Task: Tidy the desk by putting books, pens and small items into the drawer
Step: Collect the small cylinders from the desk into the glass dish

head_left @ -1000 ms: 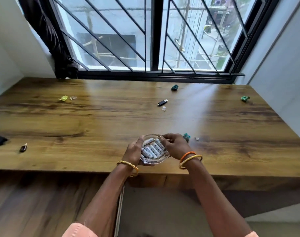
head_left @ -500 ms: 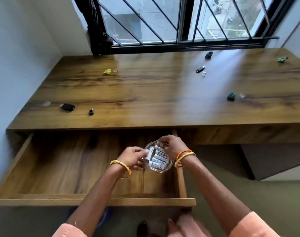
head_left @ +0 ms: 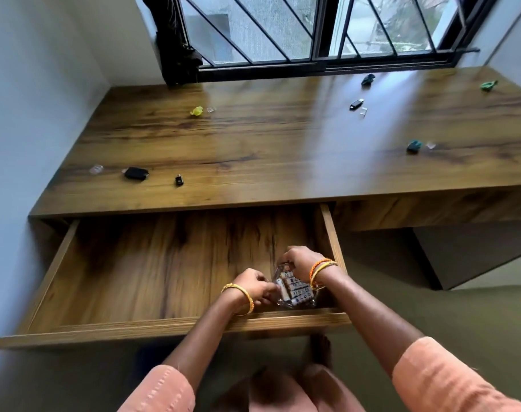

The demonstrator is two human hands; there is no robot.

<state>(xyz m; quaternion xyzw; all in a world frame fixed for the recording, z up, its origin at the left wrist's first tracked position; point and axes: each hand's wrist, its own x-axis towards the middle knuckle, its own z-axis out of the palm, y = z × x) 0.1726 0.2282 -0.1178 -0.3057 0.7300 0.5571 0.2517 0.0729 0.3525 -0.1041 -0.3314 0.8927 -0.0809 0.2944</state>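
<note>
Drawer (head_left: 128, 281) floor left bare across left and middle; front-right corner taken by glass dish (head_left: 295, 289)

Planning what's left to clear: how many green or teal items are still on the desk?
3, all toward the right: one by the window, one at the far right corner, one nearer the front edge. The yellow-green piece on the left is excluded.
</note>
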